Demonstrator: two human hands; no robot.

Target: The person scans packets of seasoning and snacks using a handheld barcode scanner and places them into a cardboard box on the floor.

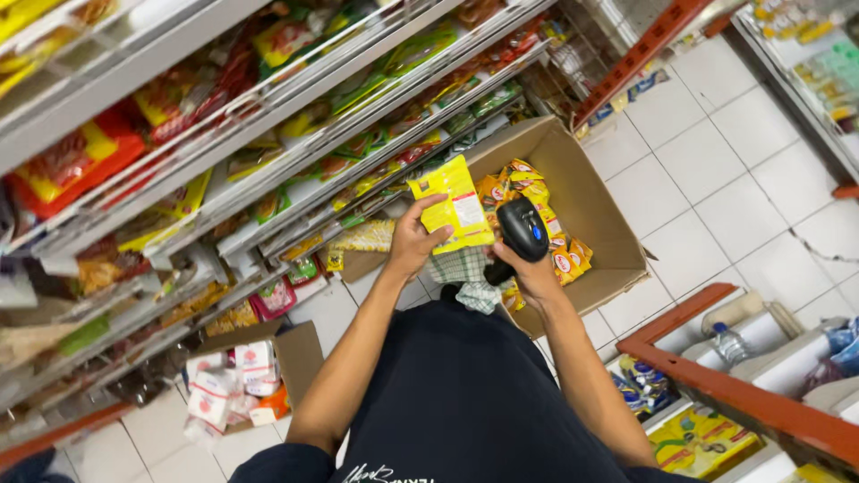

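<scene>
Fingers (428,234) of the left hand (413,246) are clenched on a yellow packet (455,207), which is held upright just beside the near wall of an open cardboard box (598,215) on the tiled floor (716,179). A black handheld scanner (523,234) is gripped in the right hand (532,277), its head touching or almost touching the packet's right edge, above the box's near end.

Store shelves (233,134), packed with red, yellow and green snack bags, are seen to the left of the box. More yellow and orange packets (546,224) are held in the box, heaped along its left side, while the right half of its bottom is bare. A smaller carton (295,353), filled with white and red packs (234,380), is set on the floor well to the left of the box and nearer the person. A checked cloth (465,273) is seen at the box's near edge, below the packet.
</scene>
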